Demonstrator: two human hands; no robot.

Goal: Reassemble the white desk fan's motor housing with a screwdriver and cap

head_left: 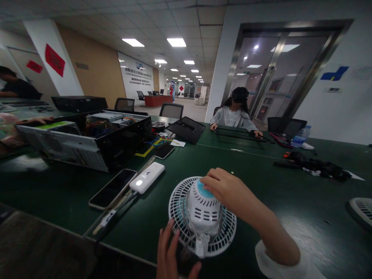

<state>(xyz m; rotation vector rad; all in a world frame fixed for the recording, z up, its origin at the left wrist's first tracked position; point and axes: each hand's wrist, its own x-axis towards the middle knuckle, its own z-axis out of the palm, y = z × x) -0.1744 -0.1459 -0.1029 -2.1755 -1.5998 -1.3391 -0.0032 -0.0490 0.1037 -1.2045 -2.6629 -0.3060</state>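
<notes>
A small white fan (202,217) lies face down on the dark green table (261,182), its round grille flat and its motor housing pointing up. My right hand (229,192) rests on top of the housing, fingers curled over its blue cap. At the near edge of the grille, my left hand (170,252) touches the rim with its fingers stretched out and apart. Neither hand lifts the fan.
A white power bank (147,177) and a black phone (113,188) lie left of the fan; a second phone (164,151) lies beyond. An open computer case (87,139) stands at the left. Another person (235,114) sits across the table. Another fan grille (362,209) shows at the right edge.
</notes>
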